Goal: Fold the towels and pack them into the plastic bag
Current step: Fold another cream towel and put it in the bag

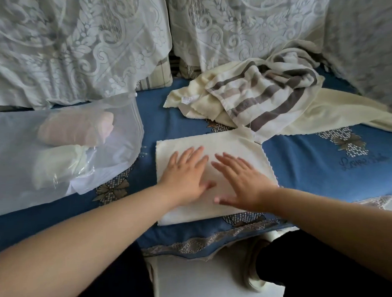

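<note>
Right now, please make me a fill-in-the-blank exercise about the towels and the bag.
1. Both hands, left hand and right hand, lie ____ on the cream towel.
2. The plastic bag already holds ____ rolled towels.
3. The striped towel lies ____ on the blue cover.

Missing words: flat; two; unfolded

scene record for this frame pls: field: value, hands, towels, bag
surface: blue patterned cover
left hand: flat, fingers straight, pressing on the cream towel
right hand: flat, fingers straight, pressing on the same towel
cream towel: folded to a rectangle, lying flat in front of the person
plastic bag: left of the cream towel, lying on the cover
bag contents: pink rolled towel and pale rolled towel
unfolded pile: striped towel on top of crumpled cream towels, behind the folded one
backdrop: lace covers
</note>
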A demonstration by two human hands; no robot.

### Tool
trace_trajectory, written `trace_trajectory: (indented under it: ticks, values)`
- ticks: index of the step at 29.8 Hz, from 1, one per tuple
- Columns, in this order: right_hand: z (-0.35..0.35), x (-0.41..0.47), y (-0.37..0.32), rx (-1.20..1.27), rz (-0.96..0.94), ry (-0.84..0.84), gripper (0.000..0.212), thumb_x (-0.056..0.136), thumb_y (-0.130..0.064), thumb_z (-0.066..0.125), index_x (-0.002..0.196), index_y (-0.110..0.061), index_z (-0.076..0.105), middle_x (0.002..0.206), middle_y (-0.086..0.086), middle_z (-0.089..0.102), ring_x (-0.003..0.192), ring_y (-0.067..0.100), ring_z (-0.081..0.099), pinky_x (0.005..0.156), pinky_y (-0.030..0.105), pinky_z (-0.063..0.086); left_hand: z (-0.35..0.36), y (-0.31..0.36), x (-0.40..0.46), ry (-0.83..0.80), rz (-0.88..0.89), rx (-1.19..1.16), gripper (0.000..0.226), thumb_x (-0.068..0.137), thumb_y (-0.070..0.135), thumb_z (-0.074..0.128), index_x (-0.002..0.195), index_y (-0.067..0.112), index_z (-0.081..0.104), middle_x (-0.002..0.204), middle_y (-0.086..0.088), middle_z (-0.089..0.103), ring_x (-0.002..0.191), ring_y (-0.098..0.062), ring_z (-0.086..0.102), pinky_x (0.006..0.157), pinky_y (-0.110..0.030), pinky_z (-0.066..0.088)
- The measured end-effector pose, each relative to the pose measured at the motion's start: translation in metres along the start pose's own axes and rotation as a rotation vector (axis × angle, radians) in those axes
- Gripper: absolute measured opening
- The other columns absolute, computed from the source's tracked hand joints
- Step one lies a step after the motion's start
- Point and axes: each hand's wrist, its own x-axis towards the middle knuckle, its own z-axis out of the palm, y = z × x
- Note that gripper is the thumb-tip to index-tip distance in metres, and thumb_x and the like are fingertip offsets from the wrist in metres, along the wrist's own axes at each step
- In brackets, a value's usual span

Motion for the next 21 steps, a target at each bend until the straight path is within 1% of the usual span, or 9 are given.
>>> trace_trajectory:
  ticks: [3,6,8,11,14,15,17,19,21]
  values:
    - [0.026,-0.031,-0.009,-0.291,-0.174,-0.051,0.103,0.067,-0.072,0.056,0.146,-0.012,0.028,0.153,0.01,0.034,0.137,0.034,0.036,0.102,0.059,0.039,0.01,0.032,-0.044,-0.194,0.033,0.039,0.102,0.079,0.078,0.037,0.15,0.012,0.006,0.157,-0.003,0.0,0.143,-0.028,0.003,0.113,-0.052,0.018]
    - [0.029,-0.037,0.005,-0.382,-0.101,-0.087,0.106,0.049,-0.035,0.083,0.142,-0.015,0.036,0.145,0.011,0.046,0.121,0.044,0.053,0.083,0.06,0.051,0.025,0.03,-0.063,-0.294,-0.039,0.176,0.103,0.088,0.056,0.05,0.148,0.01,-0.02,0.156,-0.006,-0.024,0.144,-0.037,-0.012,0.114,-0.057,0.014]
    - [0.018,-0.038,0.014,-0.392,-0.13,-0.07,0.097,0.047,-0.024,0.081,0.137,-0.013,0.047,0.14,0.011,0.052,0.115,0.041,0.058,0.079,0.053,0.055,0.023,0.025,-0.063,-0.293,-0.081,0.165,0.098,0.092,0.046,0.051,0.147,0.008,-0.021,0.155,-0.008,-0.027,0.144,-0.041,-0.012,0.115,-0.055,0.015]
    - [-0.008,-0.041,0.03,-0.311,-0.103,-0.073,0.072,0.074,-0.014,0.061,0.142,-0.018,0.038,0.147,0.001,0.039,0.127,0.026,0.05,0.088,0.037,0.054,0.02,0.02,-0.066,-0.319,-0.082,0.149,0.09,0.093,0.024,0.053,0.149,0.008,-0.015,0.156,-0.012,-0.022,0.145,-0.04,-0.008,0.116,-0.051,0.018]
    - [-0.034,-0.038,0.042,-0.152,0.131,-0.133,0.032,0.089,-0.014,0.044,0.118,-0.026,0.05,0.119,-0.007,0.053,0.094,0.019,0.059,0.068,0.034,0.05,0.008,0.014,-0.067,-0.312,-0.131,0.145,0.074,0.088,0.003,0.049,0.15,0.006,0.009,0.158,-0.015,0.005,0.142,-0.033,0.019,0.105,-0.041,0.037]
    - [-0.043,-0.035,0.045,-0.08,0.204,-0.128,0.023,0.09,-0.016,0.044,0.107,-0.026,0.055,0.107,-0.006,0.058,0.085,0.019,0.058,0.065,0.032,0.047,0.0,0.01,-0.063,-0.294,-0.146,0.13,0.06,0.087,0.0,0.046,0.143,0.006,0.027,0.15,-0.016,0.025,0.133,-0.032,0.036,0.093,-0.038,0.044]
    - [-0.055,-0.031,0.055,0.145,0.313,-0.139,0.014,0.089,-0.014,0.047,0.084,-0.023,0.057,0.084,-0.001,0.061,0.076,0.021,0.056,0.063,0.032,0.042,-0.02,-0.005,-0.055,-0.281,-0.159,0.046,0.029,0.085,0.0,0.042,0.108,0.012,0.053,0.11,-0.007,0.055,0.099,-0.028,0.055,0.068,-0.031,0.041]
    - [-0.069,-0.032,0.064,0.404,0.358,-0.222,0.019,0.087,-0.009,0.049,0.072,-0.018,0.055,0.067,-0.001,0.055,0.064,0.016,0.051,0.059,0.029,0.04,-0.038,-0.028,-0.05,-0.376,-0.147,-0.148,0.018,0.085,0.003,0.044,0.074,0.017,0.048,0.076,0.001,0.048,0.077,-0.022,0.049,0.059,-0.028,0.033]
    - [-0.078,-0.034,0.067,0.59,0.375,-0.302,0.019,0.087,-0.006,0.05,0.072,-0.015,0.059,0.065,-0.003,0.054,0.062,0.012,0.052,0.061,0.023,0.044,-0.052,-0.048,-0.05,-0.504,-0.12,-0.324,0.025,0.087,0.006,0.046,0.066,0.018,0.043,0.067,0.003,0.044,0.068,-0.016,0.043,0.058,-0.029,0.03]
